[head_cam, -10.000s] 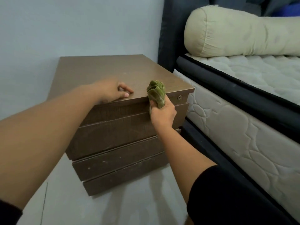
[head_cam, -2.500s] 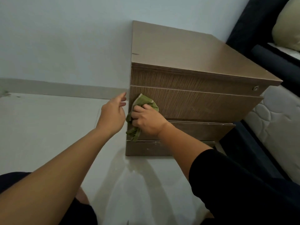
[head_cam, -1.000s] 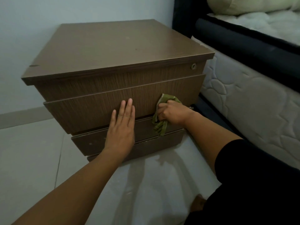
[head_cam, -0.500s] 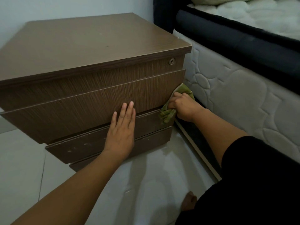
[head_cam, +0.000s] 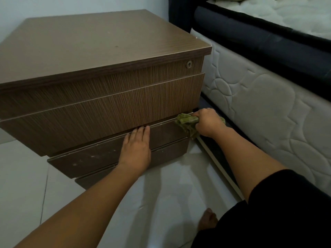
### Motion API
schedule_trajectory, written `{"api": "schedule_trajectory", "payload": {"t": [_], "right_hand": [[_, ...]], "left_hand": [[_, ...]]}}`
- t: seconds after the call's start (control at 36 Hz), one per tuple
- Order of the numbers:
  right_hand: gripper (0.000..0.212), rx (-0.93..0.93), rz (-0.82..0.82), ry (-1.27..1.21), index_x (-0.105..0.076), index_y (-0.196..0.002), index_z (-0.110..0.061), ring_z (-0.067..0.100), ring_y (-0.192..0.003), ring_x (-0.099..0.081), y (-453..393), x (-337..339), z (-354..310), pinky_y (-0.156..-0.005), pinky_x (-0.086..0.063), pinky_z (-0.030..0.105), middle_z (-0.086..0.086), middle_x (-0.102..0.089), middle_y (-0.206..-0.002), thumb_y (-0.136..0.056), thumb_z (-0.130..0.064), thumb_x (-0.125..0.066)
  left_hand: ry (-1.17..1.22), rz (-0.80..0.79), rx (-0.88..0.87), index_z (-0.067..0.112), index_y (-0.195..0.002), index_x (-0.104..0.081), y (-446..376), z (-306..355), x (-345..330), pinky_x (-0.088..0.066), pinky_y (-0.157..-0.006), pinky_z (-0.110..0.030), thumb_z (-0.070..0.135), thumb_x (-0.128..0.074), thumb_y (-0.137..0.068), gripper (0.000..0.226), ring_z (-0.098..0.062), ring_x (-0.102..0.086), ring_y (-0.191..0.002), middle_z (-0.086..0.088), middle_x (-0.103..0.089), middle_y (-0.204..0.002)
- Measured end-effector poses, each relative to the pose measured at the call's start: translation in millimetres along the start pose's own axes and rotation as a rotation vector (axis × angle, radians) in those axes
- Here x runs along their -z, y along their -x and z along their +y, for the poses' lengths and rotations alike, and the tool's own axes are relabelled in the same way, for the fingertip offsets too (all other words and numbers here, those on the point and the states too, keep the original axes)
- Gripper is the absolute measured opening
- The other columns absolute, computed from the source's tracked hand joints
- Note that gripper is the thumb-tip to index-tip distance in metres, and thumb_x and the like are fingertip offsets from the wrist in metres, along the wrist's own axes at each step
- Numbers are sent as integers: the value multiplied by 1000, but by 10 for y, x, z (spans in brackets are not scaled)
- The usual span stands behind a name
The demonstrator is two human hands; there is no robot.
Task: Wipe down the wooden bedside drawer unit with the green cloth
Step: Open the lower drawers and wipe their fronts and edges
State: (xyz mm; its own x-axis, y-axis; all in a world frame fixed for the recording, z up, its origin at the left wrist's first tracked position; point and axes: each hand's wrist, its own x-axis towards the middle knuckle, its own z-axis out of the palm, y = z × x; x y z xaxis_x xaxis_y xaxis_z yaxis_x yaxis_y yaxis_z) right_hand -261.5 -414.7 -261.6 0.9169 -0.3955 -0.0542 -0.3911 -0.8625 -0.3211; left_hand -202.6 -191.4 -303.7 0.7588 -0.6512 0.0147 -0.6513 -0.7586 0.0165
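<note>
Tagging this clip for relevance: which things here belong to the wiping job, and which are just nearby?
Job: drawer unit; green cloth, bunched in the right hand; left hand, flat on a drawer front.
Nearby: mattress; floor; wall.

Floor: pale, glossy tiles with thin grout lines, one running down at 8 o'clock; soft reflections of the furniture and arms at 6 o'clock.

Standing directly on it:
- wooden drawer unit, brown, stacked drawer fronts, from 9 to 12 o'clock, its base meeting the tiles near centre.
- bed, from 1 to 4 o'clock, just beside the unit; quilted white side panel, dark padded band above, pale base strip along the tiles.
- a bare foot, at 5 o'clock, partly hidden by dark clothing.
</note>
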Motion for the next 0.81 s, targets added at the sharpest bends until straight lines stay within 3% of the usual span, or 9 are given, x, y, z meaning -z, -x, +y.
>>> {"api": "schedule_trajectory", "payload": {"t": [0.08,0.17,0.28,0.5,0.61,0.81], "right_hand": [[30,-69,42,-92,-68,-98,-9,36,-93,-58,43,12,-26,-77,-52,37,19,-65,-96,-80,1,-46],[24,-113,83,-147,-54,-64,-16,38,-88,-59,53,7,-50,-69,-49,36,16,-58,-81,-78,2,-46],[20,-180,155,-199,-64,-83,-9,36,-88,-59,64,-6,-78,-73,-51,39,17,-59,-84,-79,1,-47],[24,-273,422,-219,-63,-91,-4,36,-95,-52,61,-88,-100,-74,-49,39,21,-60,-94,-77,4,-45],[31,-226,402,-188,-64,-104,0,37,-100,-50,72,-151,-115,-80,-49,43,22,-55,-103,-78,5,-47],[19,-172,322,-123,-63,-96,0,34,-103,-47,102,-321,-250,-84,-47,39,18,-47,-117,-82,3,-50]], "left_hand": [[26,-20,33,12,-150,-2,-35,76,18,-15,-117,-40,24,-37,-94,66,-31,-17,-143,-14,-18,-154],[50,-26,72,11,-149,-6,-75,116,41,-20,-115,-40,24,-37,-94,64,-32,-21,-140,-15,-23,-151],[38,-6,76,8,-148,-13,-87,98,50,-27,-111,-39,23,-39,-93,63,-31,-29,-135,-14,-32,-147],[66,7,59,6,-147,-20,2,115,100,-33,-105,-35,21,-39,-94,59,-29,-40,-124,-14,-44,-135],[102,4,54,8,-145,-26,37,100,128,-33,-104,-36,22,-42,-92,57,-28,-41,-125,-11,-45,-137],[145,39,36,13,-146,-27,165,-46,175,-27,-108,-34,24,-42,-93,56,-20,-33,-135,-3,-36,-149]]}}
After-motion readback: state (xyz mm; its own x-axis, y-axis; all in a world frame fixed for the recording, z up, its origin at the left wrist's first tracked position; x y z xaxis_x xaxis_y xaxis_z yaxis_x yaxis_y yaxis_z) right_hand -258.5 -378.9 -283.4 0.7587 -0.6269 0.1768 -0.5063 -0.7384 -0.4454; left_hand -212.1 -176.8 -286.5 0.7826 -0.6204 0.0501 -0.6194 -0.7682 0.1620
